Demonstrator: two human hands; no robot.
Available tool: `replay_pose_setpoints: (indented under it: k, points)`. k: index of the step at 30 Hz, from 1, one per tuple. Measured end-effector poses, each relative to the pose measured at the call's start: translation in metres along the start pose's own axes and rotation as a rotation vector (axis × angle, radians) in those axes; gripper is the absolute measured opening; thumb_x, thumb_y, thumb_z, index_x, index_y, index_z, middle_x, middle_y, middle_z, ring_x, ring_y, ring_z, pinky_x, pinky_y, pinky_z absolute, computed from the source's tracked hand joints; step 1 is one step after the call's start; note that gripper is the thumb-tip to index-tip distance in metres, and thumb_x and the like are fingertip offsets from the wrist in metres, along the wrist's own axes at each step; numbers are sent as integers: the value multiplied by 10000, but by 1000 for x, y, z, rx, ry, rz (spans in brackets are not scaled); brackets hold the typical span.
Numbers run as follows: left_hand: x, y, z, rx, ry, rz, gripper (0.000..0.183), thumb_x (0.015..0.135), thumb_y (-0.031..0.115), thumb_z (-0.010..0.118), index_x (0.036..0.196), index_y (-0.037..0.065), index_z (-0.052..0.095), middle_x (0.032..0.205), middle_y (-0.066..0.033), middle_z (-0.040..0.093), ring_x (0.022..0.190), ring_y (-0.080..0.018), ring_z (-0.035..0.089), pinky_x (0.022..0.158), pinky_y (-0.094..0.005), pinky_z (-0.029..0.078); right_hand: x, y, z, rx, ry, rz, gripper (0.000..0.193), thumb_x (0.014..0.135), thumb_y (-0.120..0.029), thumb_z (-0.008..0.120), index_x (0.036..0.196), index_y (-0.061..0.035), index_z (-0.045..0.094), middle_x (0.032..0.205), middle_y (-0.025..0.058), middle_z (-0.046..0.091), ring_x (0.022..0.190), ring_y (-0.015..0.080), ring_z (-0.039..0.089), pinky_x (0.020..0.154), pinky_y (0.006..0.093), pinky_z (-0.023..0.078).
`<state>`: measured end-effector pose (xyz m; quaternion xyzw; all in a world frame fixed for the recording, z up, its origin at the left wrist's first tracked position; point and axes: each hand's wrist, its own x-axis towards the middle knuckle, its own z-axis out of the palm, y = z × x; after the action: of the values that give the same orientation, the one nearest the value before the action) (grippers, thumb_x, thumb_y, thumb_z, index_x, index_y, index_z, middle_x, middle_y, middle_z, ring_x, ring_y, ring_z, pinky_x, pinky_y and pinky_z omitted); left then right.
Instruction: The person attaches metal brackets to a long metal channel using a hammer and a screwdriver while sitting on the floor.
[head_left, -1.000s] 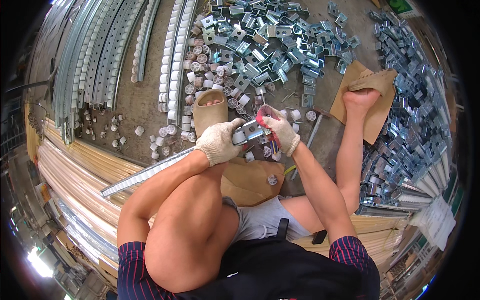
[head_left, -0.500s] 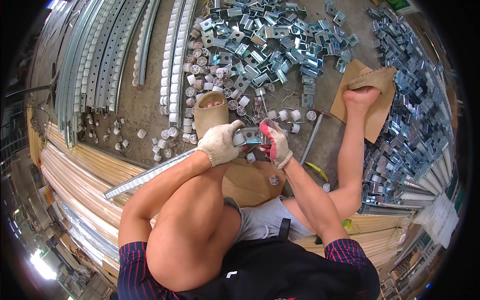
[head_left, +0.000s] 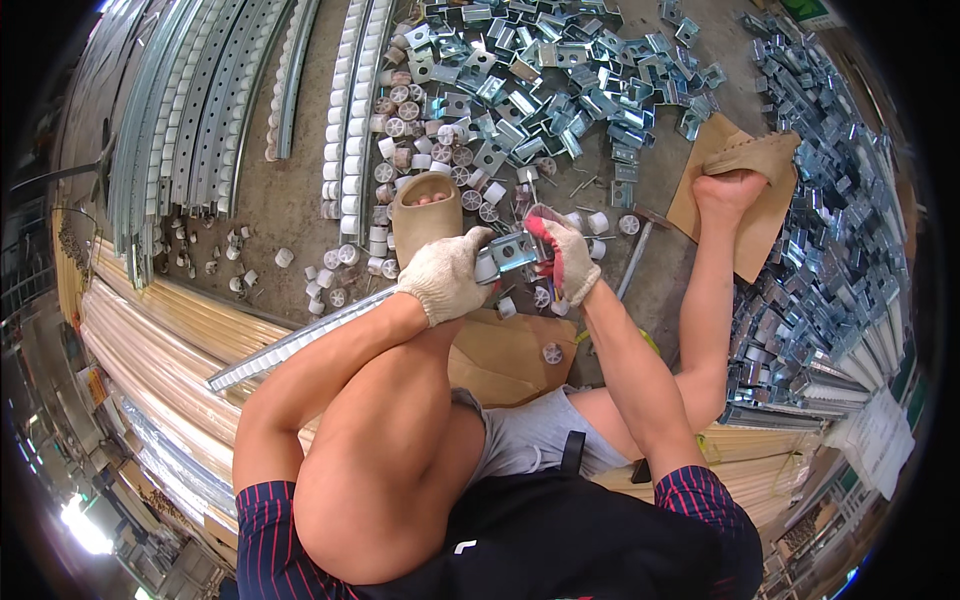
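My left hand (head_left: 442, 275), in a whitish knit work glove, is closed around the end of a roller track (head_left: 300, 343), a metal rail lined with white rollers. The track slants down to the left, passing behind my left forearm and knee. A shiny metal bracket (head_left: 515, 252) sits at the track's end, between my hands. My right hand (head_left: 568, 258), in a glove with a red palm, grips the bracket's right side with bent fingers. Its fingertips are partly hidden, and whether the bracket is seated on the rail I cannot tell.
Loose white rollers (head_left: 383, 172) lie around my left sandal (head_left: 426, 215). Beyond is a heap of metal brackets (head_left: 530, 90), with another pile (head_left: 825, 220) at right. A hammer (head_left: 637, 255) lies right of my right hand. Roller tracks (head_left: 350, 120) and cardboard (head_left: 510, 355) are on the floor.
My right hand has shifted slightly right, and more of the bracket shows between my hands. My left hand keeps its hold on the track. The view has moved slightly.
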<state>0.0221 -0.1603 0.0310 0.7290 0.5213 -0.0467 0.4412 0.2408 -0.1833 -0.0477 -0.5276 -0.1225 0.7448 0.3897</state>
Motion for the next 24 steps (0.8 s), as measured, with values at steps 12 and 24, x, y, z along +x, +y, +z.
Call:
replay_pose_setpoints:
  k: [12, 24]
  points:
    - [-10, 0, 0, -34, 80, 102, 572, 816, 297, 813, 1330, 131, 625, 1002, -200, 759, 958, -412, 730, 870, -504, 578, 3, -34, 1, -385, -230, -71, 256, 983, -374, 662, 1132, -172, 709, 986, -65, 671, 801, 34, 604, 572, 223, 475]
    - [-9, 5, -7, -56, 0, 39, 583, 819, 323, 800, 1355, 161, 641, 996, -188, 766, 967, -400, 731, 869, -496, 574, -8, -9, -18, -158, -71, 65, 299, 1014, -292, 687, 1272, -140, 696, 1093, -34, 703, 909, 56, 686, 640, 245, 570]
